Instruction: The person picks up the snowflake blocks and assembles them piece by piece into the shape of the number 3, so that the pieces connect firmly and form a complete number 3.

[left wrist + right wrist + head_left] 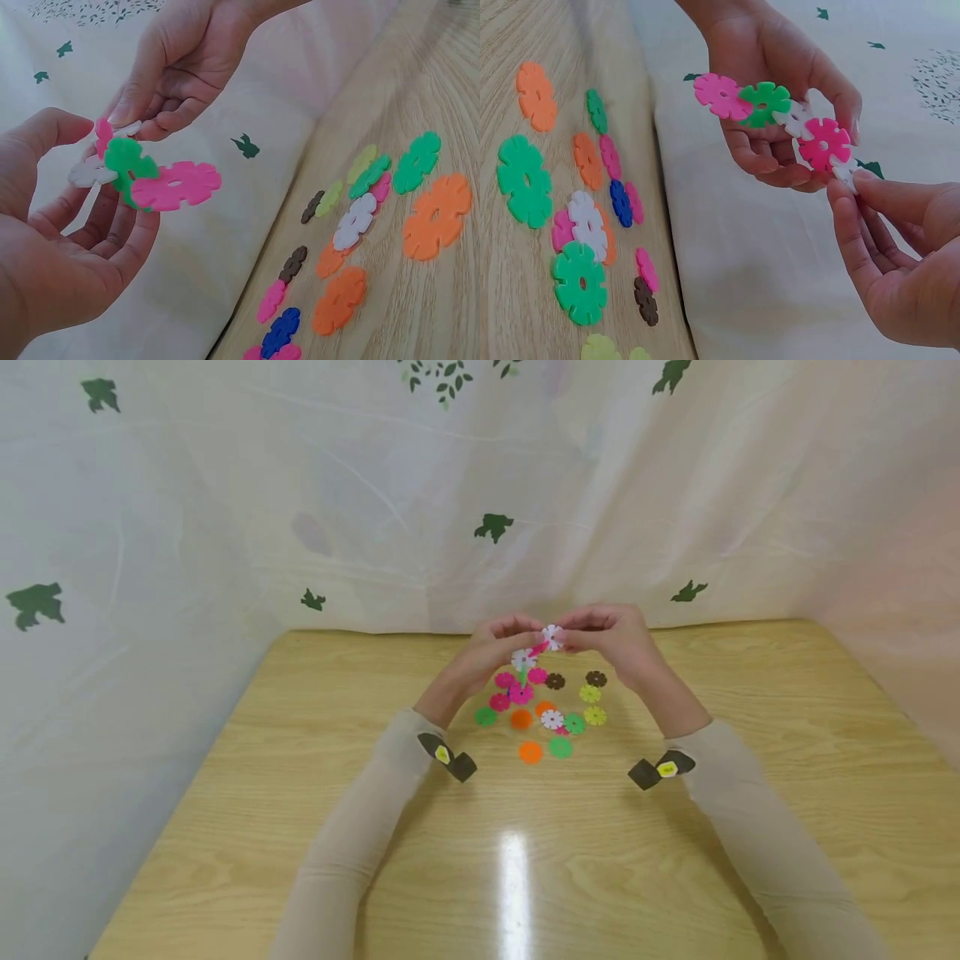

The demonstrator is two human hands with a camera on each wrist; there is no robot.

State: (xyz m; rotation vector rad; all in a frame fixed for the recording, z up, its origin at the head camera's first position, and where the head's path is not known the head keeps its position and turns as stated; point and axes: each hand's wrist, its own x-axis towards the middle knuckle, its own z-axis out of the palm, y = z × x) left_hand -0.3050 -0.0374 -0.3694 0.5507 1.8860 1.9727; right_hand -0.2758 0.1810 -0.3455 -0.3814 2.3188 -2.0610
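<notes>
Both hands are raised over the table's far side with a short chain of slotted plastic flower discs between them. In the right wrist view the chain runs from a pink disc (721, 95) through a green disc (763, 105), a white disc (795, 118) and a second pink disc (823, 144) to a white end disc (844, 174). My left hand (491, 653) holds the chain near the second pink disc, fingers curled behind it. The right hand (617, 639) pinches the white end disc between thumb and fingers. Fingertips partly cover that disc.
Loose discs lie on the wooden table (300, 827) below the hands: orange (530, 752), green (560, 747), yellow (595, 716), brown (596, 678), white (552, 719), pink (499, 702) and blue (281, 331). Some overlap. A pale curtain (420, 543) hangs behind the table's far edge.
</notes>
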